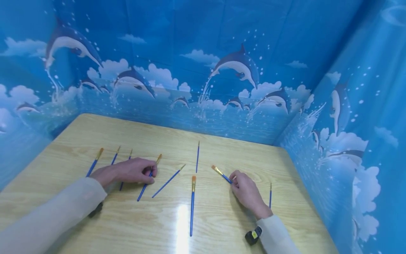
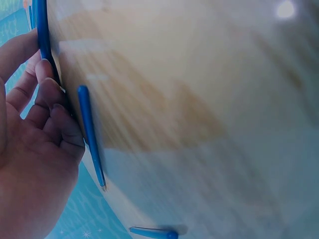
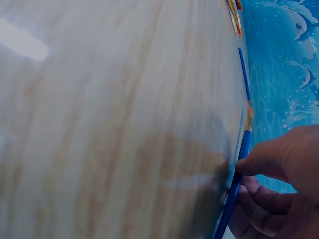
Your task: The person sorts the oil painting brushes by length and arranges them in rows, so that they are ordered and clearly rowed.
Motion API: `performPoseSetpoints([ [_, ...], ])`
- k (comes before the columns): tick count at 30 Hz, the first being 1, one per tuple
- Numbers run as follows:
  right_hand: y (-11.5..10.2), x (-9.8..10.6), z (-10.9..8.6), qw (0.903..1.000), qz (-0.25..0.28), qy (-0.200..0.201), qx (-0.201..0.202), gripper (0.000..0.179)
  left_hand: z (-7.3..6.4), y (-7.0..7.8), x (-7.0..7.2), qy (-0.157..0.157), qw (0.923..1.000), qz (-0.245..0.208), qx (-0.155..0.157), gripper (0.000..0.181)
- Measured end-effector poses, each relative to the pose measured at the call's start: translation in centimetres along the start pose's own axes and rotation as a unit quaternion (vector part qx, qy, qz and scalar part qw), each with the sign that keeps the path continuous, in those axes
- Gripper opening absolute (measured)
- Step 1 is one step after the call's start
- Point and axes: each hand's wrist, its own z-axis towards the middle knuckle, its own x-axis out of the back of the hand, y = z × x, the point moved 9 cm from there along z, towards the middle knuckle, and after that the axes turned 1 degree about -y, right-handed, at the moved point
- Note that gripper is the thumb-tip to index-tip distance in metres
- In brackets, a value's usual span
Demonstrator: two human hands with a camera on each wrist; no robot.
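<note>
My left hand (image 1: 134,170) pinches a blue-handled flat paintbrush (image 1: 142,191), whose orange bristles point away from me. In the left wrist view its blue handle (image 2: 43,30) runs along the fingertips. On the right, my right hand (image 1: 245,188) holds another flat paintbrush (image 1: 225,177) between thumb and fingers, bristles pointing up and left. The right wrist view shows that handle (image 3: 233,194) under the thumb. Just right of the left hand lies a thin fine-tipped paintbrush (image 1: 168,181). A thin brush (image 1: 127,160) passes partly hidden beneath the left hand.
Between the hands lie a flat brush (image 1: 192,204) and a thin brush (image 1: 198,157). Farther left are a flat brush (image 1: 94,163) and a thin brush (image 1: 115,156); another thin brush (image 1: 270,195) is beside the right wrist. A dolphin-print curtain (image 1: 177,70) surrounds the wooden table (image 1: 127,225).
</note>
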Motion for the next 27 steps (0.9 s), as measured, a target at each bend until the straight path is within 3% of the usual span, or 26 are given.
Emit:
performPoseSetpoints([
  [9,-0.5,1.3,-0.3,0.9977,0.042,0.039,0.036,0.015,0.0,0.0,-0.1,-0.001,0.9999,0.004,0.01,0.018],
  [15,-0.4,1.1,-0.4,0.9979,0.055,0.013,0.031,0.015,0.0,0.2,-0.2,0.001,1.0,0.003,0.002,0.018],
  [27,-0.6,1.4,-0.8,0.9972,0.062,0.02,0.037,0.022,-0.1,0.4,-0.1,0.0,1.0,-0.002,0.001,0.019],
])
